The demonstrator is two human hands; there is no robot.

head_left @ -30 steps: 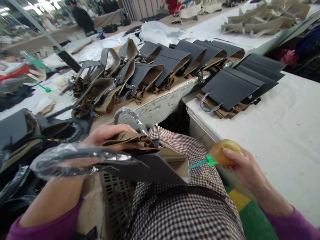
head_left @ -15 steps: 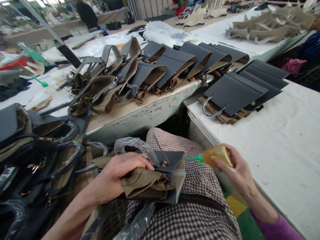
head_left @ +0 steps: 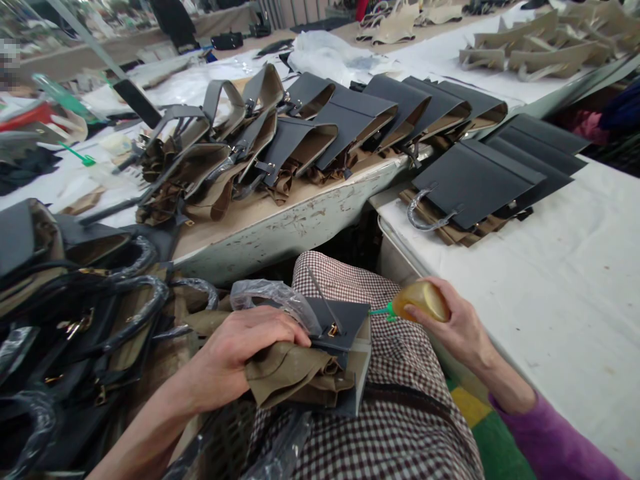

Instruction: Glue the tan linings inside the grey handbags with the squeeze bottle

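On my lap, over a checked cloth, lies a dark handbag (head_left: 345, 317) with a plastic-wrapped handle (head_left: 275, 297) and a small gold fitting. Its brown lining (head_left: 300, 373) is pulled out and bunched. My left hand (head_left: 255, 340) grips the bag at its handle side, fingers closed over the panel and lining. In my right hand (head_left: 447, 310) is a squeeze bottle (head_left: 423, 300) of amber liquid, tilted so its green nozzle (head_left: 383, 311) points left. The nozzle tip is at the bag's right edge; whether it touches I cannot tell.
Unfinished dark bags (head_left: 295, 143) stand in rows on the table ahead. More dark panels (head_left: 475, 180) lie on the white table (head_left: 575, 280) at right. Finished-looking bags with wrapped handles (head_left: 145, 300) crowd the left side. Another green-nozzled bottle (head_left: 83, 157) stands at far left.
My right hand has moved the bottle slightly left and up, along the bag's edge. My left hand still holds the bag, and the view has shifted a little.
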